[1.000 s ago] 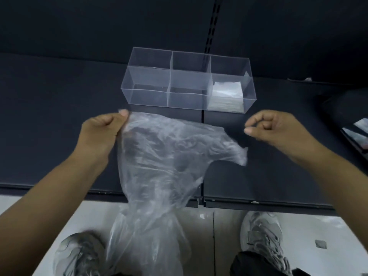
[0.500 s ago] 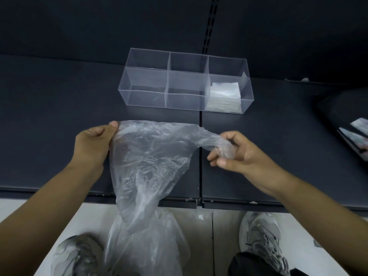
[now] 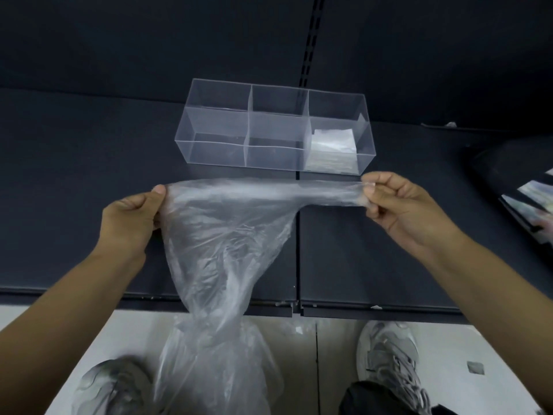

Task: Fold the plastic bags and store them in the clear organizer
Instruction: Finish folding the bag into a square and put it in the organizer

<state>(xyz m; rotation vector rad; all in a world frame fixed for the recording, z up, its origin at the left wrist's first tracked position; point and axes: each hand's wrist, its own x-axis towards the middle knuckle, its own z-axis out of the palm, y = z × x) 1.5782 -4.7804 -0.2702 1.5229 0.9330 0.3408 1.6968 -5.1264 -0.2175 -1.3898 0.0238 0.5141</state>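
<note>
Left hand (image 3: pixel 131 218) and right hand (image 3: pixel 398 205) each pinch an end of the clear plastic bag (image 3: pixel 227 235), its top edge taut, parallel to the bench (image 3: pixel 74 175) front edge. The clear organizer (image 3: pixel 269 127) sits just behind; its right compartment holds a folded bag (image 3: pixel 332 146).

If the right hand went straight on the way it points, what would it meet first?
Probably the clear organizer, at the front wall of its right compartment, which holds a folded bag. The right hand, pinching the plastic bag, points there; its height is unclear, so it might pass above.
</note>
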